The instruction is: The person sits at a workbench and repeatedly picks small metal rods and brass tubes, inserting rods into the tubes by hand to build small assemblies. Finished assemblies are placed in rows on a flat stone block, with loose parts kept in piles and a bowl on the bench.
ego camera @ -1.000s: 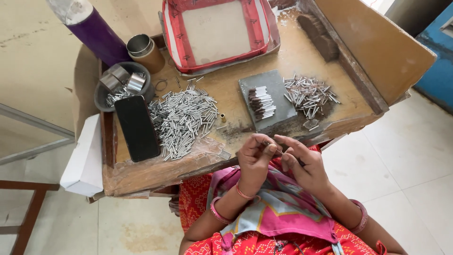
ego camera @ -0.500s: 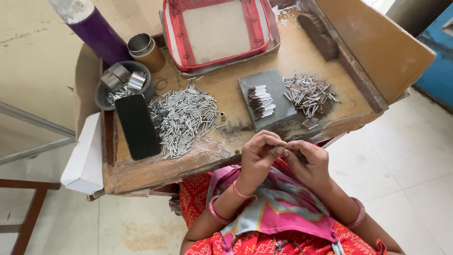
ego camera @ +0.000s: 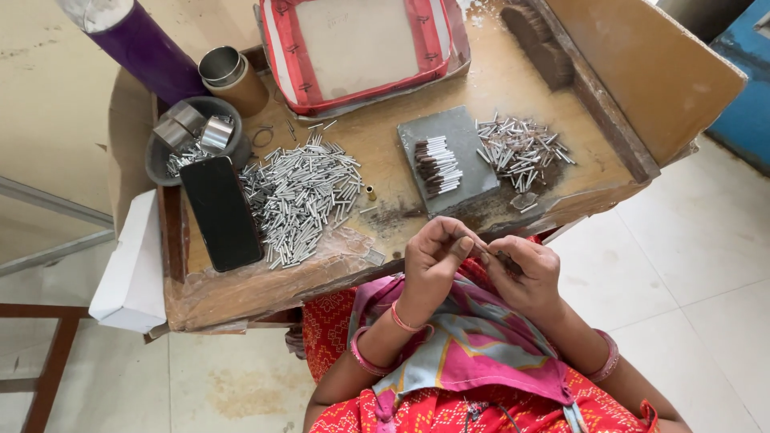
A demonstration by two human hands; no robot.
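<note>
starting at the far left, white box (ego camera: 128, 269) against the edge of the wooden table (ego camera: 513, 80), with purple tube (ego camera: 136, 40) and small round tin (ego camera: 231, 76) at the far corner. just beside, dark bowl (ego camera: 164, 164) holding short metal pieces, and black phone (ego camera: 220, 212) lying flat, touching big pile of silver tubes (ego camera: 301, 200). further back, red and white tray (ego camera: 357, 44), tilted a little. near the middle, grey slab (ego camera: 461, 136) carrying a row of dark-tipped tubes (ego camera: 437, 166); right of the slab, smaller heap of silver tubes (ego camera: 521, 148) spread on the wood. below the table edge, above the lap in pink and red cloth, left hand (ego camera: 433, 261) and right hand (ego camera: 525, 273) close together, fingertips meeting. left fingers curled shut, pinching a thin small piece (ego camera: 484, 251) between thumb and forefinger; right fingers also bent closed around something dark, too small to tell exactly. held piece between both hands, just off the near table edge, apart from both piles. on the far right, blue object (ego camera: 742, 96) standing on the pale floor tiles.
</note>
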